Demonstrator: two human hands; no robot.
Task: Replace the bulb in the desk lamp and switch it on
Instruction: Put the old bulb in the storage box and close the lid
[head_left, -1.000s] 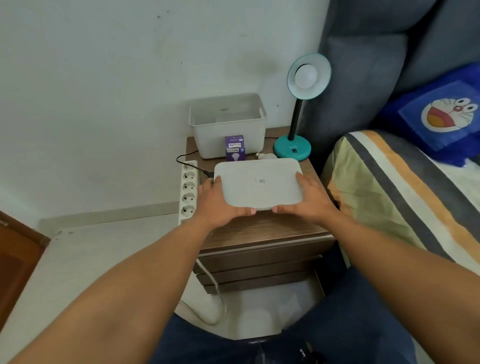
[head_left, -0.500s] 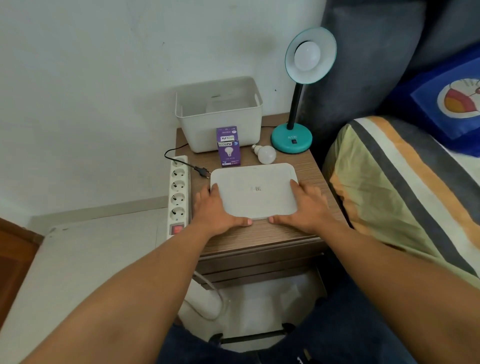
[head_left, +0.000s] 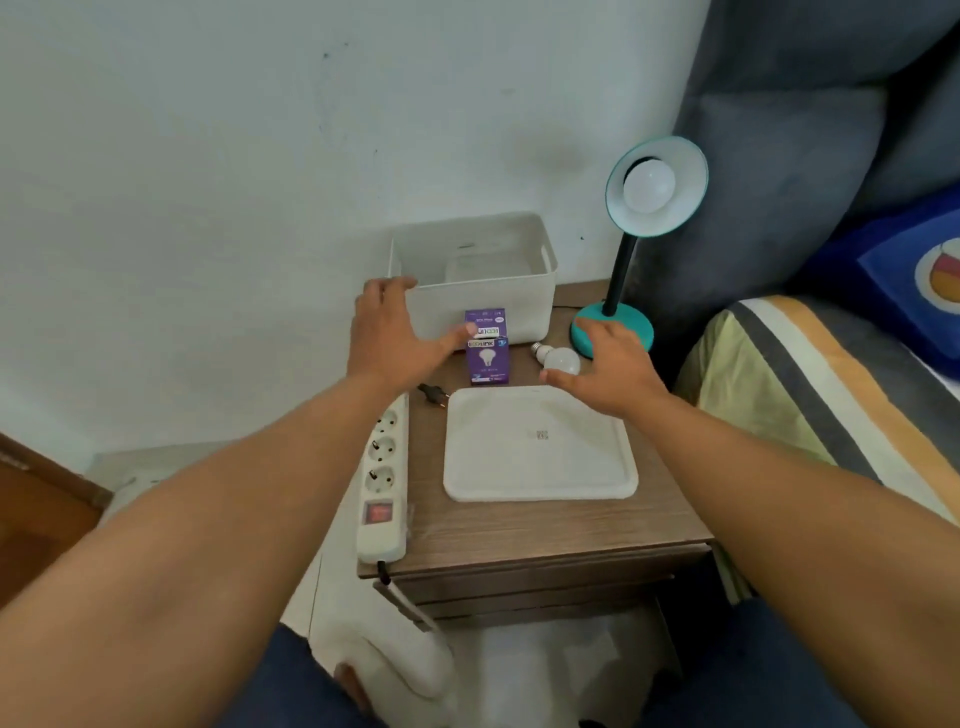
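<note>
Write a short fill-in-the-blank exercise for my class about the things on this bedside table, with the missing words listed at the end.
1. The desk lamp has a base and shade coloured ____.
2. The loose bulb lies between the lamp base and the ____ box.
3. The white lid lies flat on the table, and the white bin behind it stands ____.
4. The power strip has a ____ switch at its near end.

Missing words: teal; purple; open; red

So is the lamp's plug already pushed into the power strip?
No: the black plug lies loose on the nightstand beside the power strip, whose visible sockets are empty.
</note>
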